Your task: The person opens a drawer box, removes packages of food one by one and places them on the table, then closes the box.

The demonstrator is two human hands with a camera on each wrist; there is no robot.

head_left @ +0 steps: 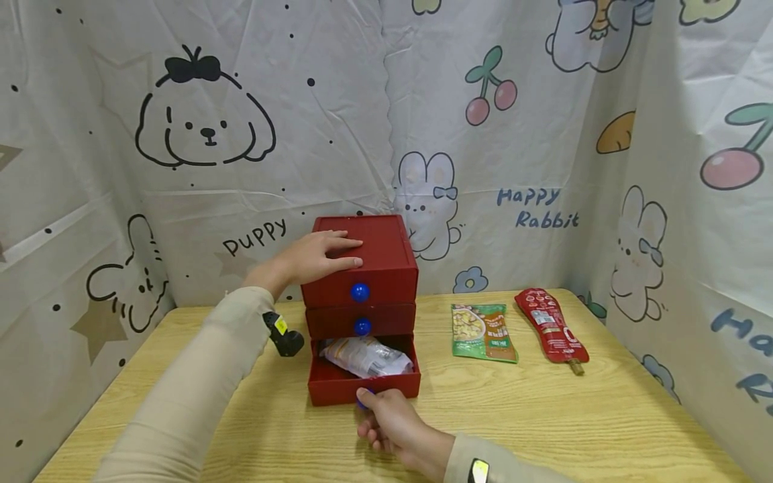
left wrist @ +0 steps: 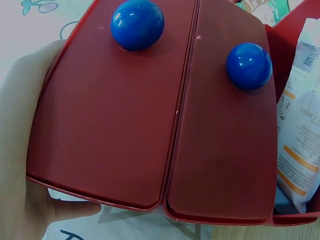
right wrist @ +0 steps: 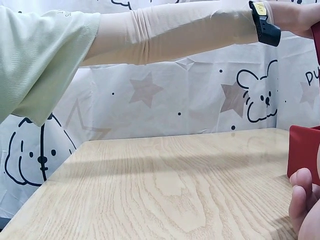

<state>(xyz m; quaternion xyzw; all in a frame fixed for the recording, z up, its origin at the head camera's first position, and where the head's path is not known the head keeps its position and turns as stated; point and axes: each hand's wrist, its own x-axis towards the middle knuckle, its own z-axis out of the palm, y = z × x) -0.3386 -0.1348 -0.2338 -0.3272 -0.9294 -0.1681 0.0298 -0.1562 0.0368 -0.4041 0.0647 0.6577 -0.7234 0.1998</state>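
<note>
A red three-drawer box [head_left: 386,241] stands on the table, its bottom drawer [head_left: 338,392] pulled out. Inside that drawer lies a white plastic packet with orange stripes [head_left: 368,357], also visible in the left wrist view [left wrist: 298,125]. My left hand [head_left: 314,256] rests flat on top of the box, fingers spread. With thumb and curled fingers, my right hand [head_left: 395,426] pinches the blue round knob [head_left: 363,400] of the bottom drawer. The upper two drawers are closed, each with a blue knob [head_left: 359,292] in front.
Right of the box lies a green and brown food packet [head_left: 485,333]. Farther right is a red spouted pouch [head_left: 551,327] with its cap toward the near side. A printed white curtain [head_left: 338,134] hangs behind and beside the wooden table [head_left: 266,416].
</note>
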